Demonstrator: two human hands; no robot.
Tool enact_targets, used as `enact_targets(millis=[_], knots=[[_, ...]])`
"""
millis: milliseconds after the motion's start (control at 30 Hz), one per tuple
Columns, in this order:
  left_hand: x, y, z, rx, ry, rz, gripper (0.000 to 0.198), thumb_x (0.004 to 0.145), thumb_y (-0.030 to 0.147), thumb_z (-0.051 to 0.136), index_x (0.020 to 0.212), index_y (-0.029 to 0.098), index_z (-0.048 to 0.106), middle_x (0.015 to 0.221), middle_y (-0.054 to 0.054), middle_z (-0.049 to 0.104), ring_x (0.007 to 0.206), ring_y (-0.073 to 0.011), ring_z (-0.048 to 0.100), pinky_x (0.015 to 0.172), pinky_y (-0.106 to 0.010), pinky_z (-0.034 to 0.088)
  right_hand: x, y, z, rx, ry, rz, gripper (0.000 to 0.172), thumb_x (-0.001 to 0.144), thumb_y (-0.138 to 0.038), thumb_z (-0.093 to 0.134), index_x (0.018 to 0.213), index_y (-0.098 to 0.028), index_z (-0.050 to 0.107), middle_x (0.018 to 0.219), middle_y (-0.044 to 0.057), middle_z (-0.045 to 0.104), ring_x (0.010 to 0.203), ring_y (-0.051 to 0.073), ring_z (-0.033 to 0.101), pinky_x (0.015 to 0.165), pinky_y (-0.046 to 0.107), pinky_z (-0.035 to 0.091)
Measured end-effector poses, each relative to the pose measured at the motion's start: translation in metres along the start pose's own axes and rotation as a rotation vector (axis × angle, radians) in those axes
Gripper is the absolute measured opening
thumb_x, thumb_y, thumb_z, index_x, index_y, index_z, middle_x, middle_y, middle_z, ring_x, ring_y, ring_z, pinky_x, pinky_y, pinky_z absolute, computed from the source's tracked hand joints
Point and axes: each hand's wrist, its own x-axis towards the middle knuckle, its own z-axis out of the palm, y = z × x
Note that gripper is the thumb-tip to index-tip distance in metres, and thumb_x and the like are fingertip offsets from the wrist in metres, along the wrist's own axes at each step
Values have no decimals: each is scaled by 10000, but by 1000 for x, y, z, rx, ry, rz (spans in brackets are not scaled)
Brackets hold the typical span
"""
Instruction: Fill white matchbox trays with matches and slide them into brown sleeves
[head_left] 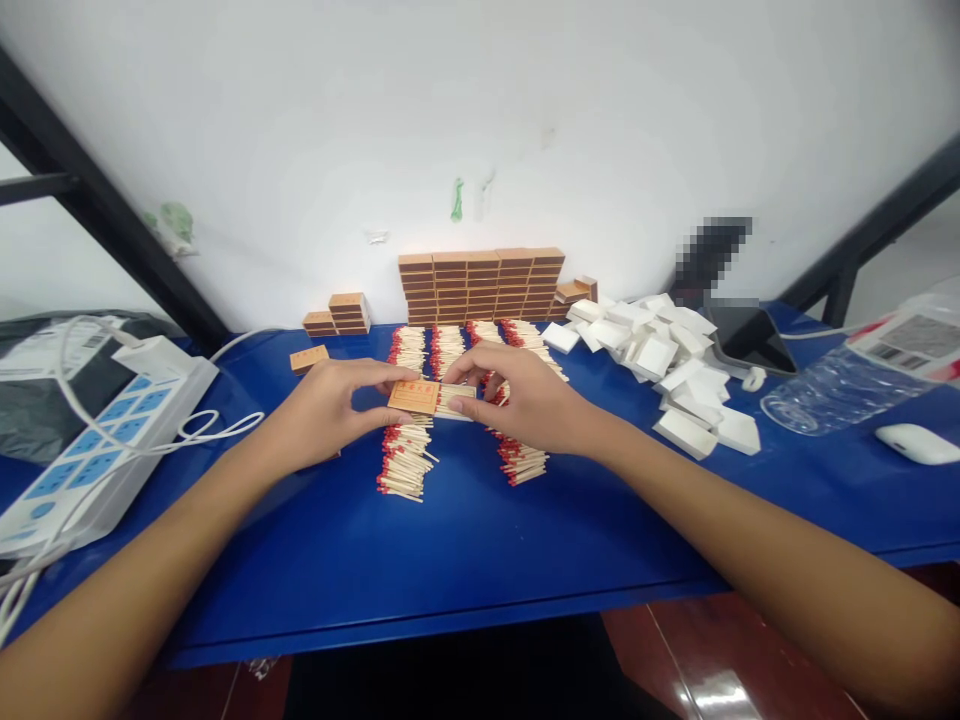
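Both hands meet over the middle of the blue table [465,540]. My left hand [330,405] pinches the brown outer sleeve of a matchbox [415,396] between thumb and fingers. My right hand [529,395] grips the box's inner tray [456,401], which holds matches and sticks partly out of the sleeve on the right. Under the hands lie rows of red-tipped matches [405,460], with more matches [521,462] to the right.
Brown matchboxes are stacked in a wall [480,285] at the back, with a small stack [349,312] to its left. A heap of white inner trays [675,365] lies right. A power strip [97,440] with cables sits left; a plastic bottle [832,395] and a white mouse [916,443] sit right.
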Motion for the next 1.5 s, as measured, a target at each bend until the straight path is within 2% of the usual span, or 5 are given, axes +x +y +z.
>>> enact_targets(millis=[733,967,1133,1367,1500], knots=[[-1,10,0,-5,60,-43,463,884,554,814,1212,227,808,1144,-77,827,981,-244,770,892,-339,604,1,-12,3,377,-16,314,229,929,-391,752,1021,-192,687,965,27,687,656,113,645,569,273,542],[-1,12,-1,-27,66,-7,455,854,526,857,1212,248,815,1180,-68,823,978,-234,781,909,-338,613,2,-12,4,366,68,282,297,897,-457,793,963,-182,703,855,14,681,620,97,570,525,254,471],[0,17,0,-58,55,-13,496,854,608,825,1206,259,821,1137,-57,833,981,-238,787,885,-331,621,2,-14,7,444,44,271,344,890,-504,794,982,-196,672,794,-1,674,665,131,643,613,291,563],[-2,13,3,-7,193,-147,558,787,610,879,1189,227,826,1030,-66,844,858,-230,771,826,-336,632,0,-20,12,352,225,267,173,978,-365,681,973,-196,648,920,41,708,759,154,689,621,296,541],[-3,12,6,-9,209,-109,551,781,595,891,1186,227,826,1054,-67,843,874,-230,770,849,-338,628,-5,-26,16,358,135,246,149,980,-338,661,942,-197,631,878,24,676,721,140,638,621,296,512]])
